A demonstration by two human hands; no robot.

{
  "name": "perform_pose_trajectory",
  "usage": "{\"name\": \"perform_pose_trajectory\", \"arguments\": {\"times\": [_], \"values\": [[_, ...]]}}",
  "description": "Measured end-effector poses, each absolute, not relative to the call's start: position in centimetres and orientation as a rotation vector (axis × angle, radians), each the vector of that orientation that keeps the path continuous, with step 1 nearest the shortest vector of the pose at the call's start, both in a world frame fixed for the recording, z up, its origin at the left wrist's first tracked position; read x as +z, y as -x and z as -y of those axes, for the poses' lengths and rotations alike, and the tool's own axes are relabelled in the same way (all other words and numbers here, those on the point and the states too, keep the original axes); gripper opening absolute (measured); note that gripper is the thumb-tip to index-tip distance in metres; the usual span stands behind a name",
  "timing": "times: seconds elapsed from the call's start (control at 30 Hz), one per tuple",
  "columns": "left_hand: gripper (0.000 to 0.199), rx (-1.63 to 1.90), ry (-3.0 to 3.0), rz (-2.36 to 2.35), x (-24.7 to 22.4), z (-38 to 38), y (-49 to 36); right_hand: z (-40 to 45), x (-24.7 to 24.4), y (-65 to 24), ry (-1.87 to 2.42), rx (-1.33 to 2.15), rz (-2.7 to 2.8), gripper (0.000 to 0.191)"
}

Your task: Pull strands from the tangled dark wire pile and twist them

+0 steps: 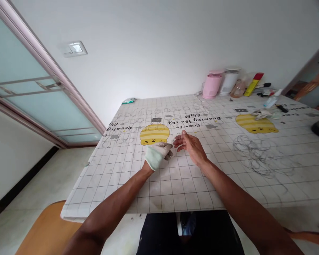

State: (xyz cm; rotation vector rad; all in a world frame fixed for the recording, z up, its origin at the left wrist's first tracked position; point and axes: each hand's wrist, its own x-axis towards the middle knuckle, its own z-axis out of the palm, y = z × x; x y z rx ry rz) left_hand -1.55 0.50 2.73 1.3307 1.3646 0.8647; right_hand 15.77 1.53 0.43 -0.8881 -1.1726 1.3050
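My left hand, in a white glove with a pale green cuff, is above the middle of the table. Its fingers are pinched together, and whatever they may hold is too small to make out. Just to its right, my bare right hand is open, thumb up and fingers apart, close to the gloved fingertips. Beyond both hands, several thin wire loops lie in rows on the white checked tablecloth. A loose tangle of thin dark wire spreads over the cloth to the right.
Along the wall stand a pink device, a white device, a bottle and a yellow can with a red cap. A spray bottle and a crumpled glove are at the right. An orange chair is at lower left.
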Motion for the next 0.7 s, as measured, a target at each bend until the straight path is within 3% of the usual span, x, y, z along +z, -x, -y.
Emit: {"name": "perform_pose_trajectory", "arguments": {"times": [0.23, 0.43, 0.7], "values": [[0.019, 0.869, -1.322, -1.409, 2.8, -0.3, 1.0, -2.2, 0.5, -16.5, 0.978, 1.26, 1.157, 0.061], [0.019, 1.051, -1.202, -1.383, 2.0, -1.8, 2.2, -1.1, 0.2, -15.8, 0.981, 1.376, 1.501, 0.04], [0.02, 1.009, -1.282, -1.442, 1.4, -1.6, 2.1, -0.6, -1.0, -14.4, 1.118, 1.041, 1.484, 0.024]]}}
